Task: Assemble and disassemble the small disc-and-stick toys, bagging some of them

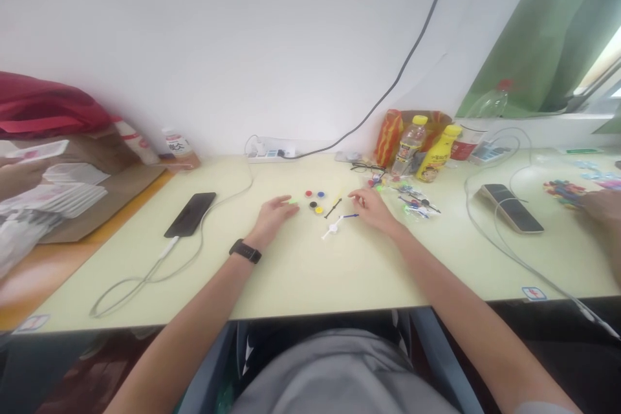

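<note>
My left hand, with a black watch on its wrist, is at the table's middle. A small light-green plastic piece sits between its thumb and forefinger. Beside it lie small round discs: red, blue, black and yellow. My right hand rests on the table to the right, fingers loosely bent and apart, with nothing visible in them. Near its fingertips are a thin black stick and a white round piece with a white arm and a blue arm.
Clear packets of coloured parts lie right of my right hand, before bottles and glasses. A charging phone and cable are on the left. Another phone-like device lies right. Other people's hands show at both edges.
</note>
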The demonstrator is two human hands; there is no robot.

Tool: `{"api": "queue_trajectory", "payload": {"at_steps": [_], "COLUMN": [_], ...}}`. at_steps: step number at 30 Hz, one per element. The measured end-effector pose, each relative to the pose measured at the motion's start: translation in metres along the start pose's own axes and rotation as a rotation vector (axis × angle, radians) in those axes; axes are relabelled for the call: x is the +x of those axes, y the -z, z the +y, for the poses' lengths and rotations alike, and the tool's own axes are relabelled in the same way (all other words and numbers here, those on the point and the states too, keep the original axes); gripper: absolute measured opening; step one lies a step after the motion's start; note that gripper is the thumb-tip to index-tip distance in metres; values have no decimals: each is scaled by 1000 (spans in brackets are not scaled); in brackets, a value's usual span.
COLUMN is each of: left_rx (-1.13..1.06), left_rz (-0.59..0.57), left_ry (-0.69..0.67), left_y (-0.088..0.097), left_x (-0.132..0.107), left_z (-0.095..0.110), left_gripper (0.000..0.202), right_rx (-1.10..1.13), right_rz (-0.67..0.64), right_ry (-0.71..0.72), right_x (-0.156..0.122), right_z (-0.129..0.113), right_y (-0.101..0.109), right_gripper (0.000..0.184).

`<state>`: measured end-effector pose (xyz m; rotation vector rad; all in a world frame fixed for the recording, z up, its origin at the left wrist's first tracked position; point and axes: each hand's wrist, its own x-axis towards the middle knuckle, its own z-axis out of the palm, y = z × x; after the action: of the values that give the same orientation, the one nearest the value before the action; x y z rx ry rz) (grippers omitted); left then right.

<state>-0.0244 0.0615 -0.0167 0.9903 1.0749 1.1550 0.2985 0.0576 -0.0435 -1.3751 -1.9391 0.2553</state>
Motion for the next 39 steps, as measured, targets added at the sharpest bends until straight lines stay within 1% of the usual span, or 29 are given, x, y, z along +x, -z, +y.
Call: {"api": "queue_trajectory", "payload": {"at_steps": [2,5,7,9,12,14,16,19,21,24,28,30,32,34,36,37,39], "left_rx": [212,536,727,869,977,1018,1035,1020,1012,1004,985,1022,1056,1048,1005,983,960], "left_rz": [-11,-10,-40,-82,-122,-159,-222,-330,-379,-413,-467,-557,-633,-671,-656,-632,-571], "left_ry": [-76,-169,-235,-311,-391,-440,-479,-491,-501,-566,-714,-792,-855,-874,-849,-828,-790], "left_y": [2,2,2,3,5,6,7,5,1,-10,-33,-44,-51,-53,-50,-47,-40], "left_x": [-1,-3,-5,-7,-9,-10,-10,-13,-17,-27,-46,-53,-56,-57,-55,-53,-49], "left_z": [-3,-2,1,6,10,11,11,10,9,7,1,-2,-5,-6,-6,-5,-3], "left_gripper": [49,34,25,22,21,20,19,20,21,28,50,55,49,34,13,8,18], "right_rx": [-50,-149,-200,-235,-255,-254,-253,-250,-250,-251,-251,-249,-229,-178,-122,-100,-72], "right_rz": [-39,-67,-85,-92,-79,-63,-55,-72,-83,-76,-55,-54,-50,-37,-33,-34,-40], "right_ry": [25,23,30,55,102,117,122,137,150,163,166,171,174,163,147,140,133], "right_x": [10,22,25,25,22,21,20,19,19,18,17,17,17,16,14,13,10], "right_z": [-2,-2,-1,0,3,5,7,6,4,-1,-8,-11,-15,-18,-22,-23,-27], "right_y": [-3,-10,-14,-17,-17,-14,-11,-9,-9,-9,-9,-9,-10,-11,-12,-12,-13], "right_gripper": [30,35,37,36,32,27,21,15,14,13,11,11,11,10,11,11,10]}}
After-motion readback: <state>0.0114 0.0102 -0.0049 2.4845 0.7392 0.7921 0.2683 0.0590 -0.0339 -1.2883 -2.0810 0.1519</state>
